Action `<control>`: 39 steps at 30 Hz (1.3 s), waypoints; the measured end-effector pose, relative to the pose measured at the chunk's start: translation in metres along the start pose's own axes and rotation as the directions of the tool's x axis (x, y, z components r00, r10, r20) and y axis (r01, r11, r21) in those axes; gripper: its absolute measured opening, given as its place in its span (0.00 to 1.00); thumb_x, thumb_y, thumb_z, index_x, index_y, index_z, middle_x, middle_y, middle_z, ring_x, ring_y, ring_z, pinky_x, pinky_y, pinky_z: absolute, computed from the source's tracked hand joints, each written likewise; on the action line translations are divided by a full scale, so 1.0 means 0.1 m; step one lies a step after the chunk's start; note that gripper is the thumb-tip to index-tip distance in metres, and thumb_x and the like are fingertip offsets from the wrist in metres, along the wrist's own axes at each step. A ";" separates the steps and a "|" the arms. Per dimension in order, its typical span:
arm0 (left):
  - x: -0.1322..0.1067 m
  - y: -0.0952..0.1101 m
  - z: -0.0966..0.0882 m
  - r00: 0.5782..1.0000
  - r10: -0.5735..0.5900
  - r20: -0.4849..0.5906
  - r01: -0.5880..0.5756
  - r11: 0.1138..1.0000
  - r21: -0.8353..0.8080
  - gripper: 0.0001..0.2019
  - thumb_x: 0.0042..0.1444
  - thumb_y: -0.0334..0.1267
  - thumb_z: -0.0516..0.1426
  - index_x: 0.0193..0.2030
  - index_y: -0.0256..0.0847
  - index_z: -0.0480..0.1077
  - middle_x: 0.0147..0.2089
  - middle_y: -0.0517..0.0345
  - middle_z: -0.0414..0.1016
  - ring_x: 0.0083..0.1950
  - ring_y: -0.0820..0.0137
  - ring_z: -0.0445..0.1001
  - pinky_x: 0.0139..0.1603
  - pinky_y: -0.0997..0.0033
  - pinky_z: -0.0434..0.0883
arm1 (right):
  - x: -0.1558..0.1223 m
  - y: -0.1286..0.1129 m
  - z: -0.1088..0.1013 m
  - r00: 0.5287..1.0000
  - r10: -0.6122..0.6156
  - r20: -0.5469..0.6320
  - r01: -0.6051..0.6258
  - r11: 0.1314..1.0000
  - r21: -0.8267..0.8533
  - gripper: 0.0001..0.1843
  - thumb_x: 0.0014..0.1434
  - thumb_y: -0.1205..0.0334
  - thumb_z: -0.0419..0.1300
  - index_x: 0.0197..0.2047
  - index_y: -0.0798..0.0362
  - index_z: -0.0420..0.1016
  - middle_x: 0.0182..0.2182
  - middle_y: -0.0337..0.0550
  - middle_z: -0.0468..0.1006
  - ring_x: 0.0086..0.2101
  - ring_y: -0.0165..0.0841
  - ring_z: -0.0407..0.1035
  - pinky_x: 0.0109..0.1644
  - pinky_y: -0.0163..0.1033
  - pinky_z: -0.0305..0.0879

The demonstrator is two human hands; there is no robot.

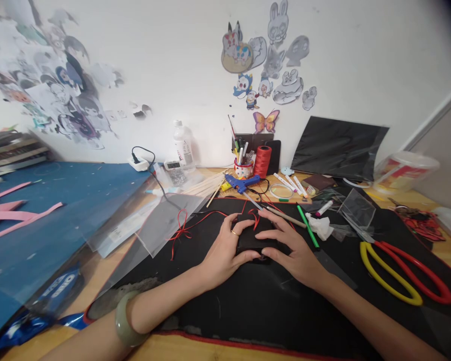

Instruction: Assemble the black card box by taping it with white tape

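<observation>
Both the left hand (pixel 225 250) and right hand (pixel 291 250) clamp the black box (pixel 253 239); even pressure should keep its red ribbon (pixel 254 216) centred

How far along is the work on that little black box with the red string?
Done, it seems: the small flat black box looks closed on the black mat. In hand: the left hand clasps its edge, the right hand lies spread over it. Probably left: the thin red string trails loose to the left, and the yellow-and-red scissors lie aside.
</observation>
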State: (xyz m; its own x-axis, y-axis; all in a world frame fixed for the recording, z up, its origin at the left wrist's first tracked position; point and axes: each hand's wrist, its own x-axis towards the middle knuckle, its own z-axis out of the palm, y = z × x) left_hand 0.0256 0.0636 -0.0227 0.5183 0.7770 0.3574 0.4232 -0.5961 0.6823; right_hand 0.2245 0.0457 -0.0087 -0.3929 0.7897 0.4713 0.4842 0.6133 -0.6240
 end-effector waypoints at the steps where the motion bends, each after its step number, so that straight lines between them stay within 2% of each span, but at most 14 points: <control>1: 0.00 0.00 0.00 1.000 0.001 -0.003 -0.001 1.000 -0.001 0.28 0.54 0.50 0.54 0.59 0.45 0.52 0.61 0.46 0.45 0.63 0.59 0.50 0.62 0.53 0.55 | 0.00 0.00 0.00 1.000 0.000 0.000 0.000 1.000 -0.002 0.11 0.56 0.61 0.58 0.44 0.47 0.72 0.60 0.44 0.58 0.60 0.38 0.50 0.62 0.48 0.50; 8: 0.00 0.07 -0.03 0.999 -0.022 0.034 0.022 1.000 0.000 0.26 0.55 0.45 0.54 0.59 0.45 0.52 0.61 0.45 0.44 0.65 0.59 0.49 0.63 0.51 0.54 | 0.00 -0.02 0.00 1.000 -0.016 -0.013 0.016 0.999 -0.027 0.11 0.56 0.61 0.57 0.44 0.46 0.72 0.60 0.44 0.59 0.60 0.40 0.51 0.62 0.51 0.50; 17: -0.01 0.04 0.01 0.999 -0.035 -0.018 0.034 0.998 -0.053 0.29 0.54 0.45 0.56 0.60 0.45 0.50 0.61 0.46 0.45 0.65 0.58 0.49 0.63 0.53 0.54 | -0.01 0.01 0.01 1.000 -0.017 -0.020 0.017 1.000 -0.023 0.11 0.56 0.62 0.57 0.44 0.45 0.72 0.60 0.44 0.60 0.60 0.40 0.52 0.62 0.52 0.50; 25: 0.00 0.02 0.01 0.999 -0.006 -0.051 0.000 0.995 -0.103 0.38 0.53 0.48 0.56 0.64 0.41 0.40 0.62 0.43 0.46 0.64 0.59 0.49 0.64 0.52 0.53 | -0.01 0.01 -0.01 1.000 -0.015 0.013 0.015 1.000 -0.024 0.13 0.57 0.62 0.56 0.46 0.45 0.70 0.61 0.43 0.57 0.61 0.40 0.49 0.62 0.53 0.49; 32: -0.01 -0.01 0.03 0.998 -0.058 -0.003 0.058 0.995 -0.081 0.45 0.53 0.51 0.54 0.66 0.41 0.26 0.66 0.40 0.38 0.67 0.55 0.40 0.64 0.47 0.48 | -0.02 0.02 0.03 0.999 -0.040 0.022 0.041 0.999 -0.035 0.17 0.59 0.63 0.54 0.51 0.44 0.68 0.61 0.43 0.56 0.62 0.40 0.47 0.63 0.53 0.47; 39: -0.01 0.02 0.02 0.995 -0.100 0.011 0.100 0.992 -0.082 0.47 0.53 0.51 0.55 0.66 0.41 0.24 0.66 0.38 0.37 0.67 0.53 0.43 0.62 0.44 0.50 | -0.04 0.04 0.02 0.998 -0.065 0.022 0.066 0.996 -0.057 0.20 0.60 0.62 0.51 0.56 0.44 0.64 0.62 0.43 0.56 0.62 0.41 0.46 0.63 0.53 0.46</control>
State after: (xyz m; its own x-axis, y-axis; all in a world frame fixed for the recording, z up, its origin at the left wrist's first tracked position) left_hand 0.0271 0.0610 -0.0228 0.4815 0.8302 0.2807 0.4105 -0.4967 0.7647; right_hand 0.2259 0.0450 -0.0139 -0.4410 0.7474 0.4969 0.5008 0.6644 -0.5548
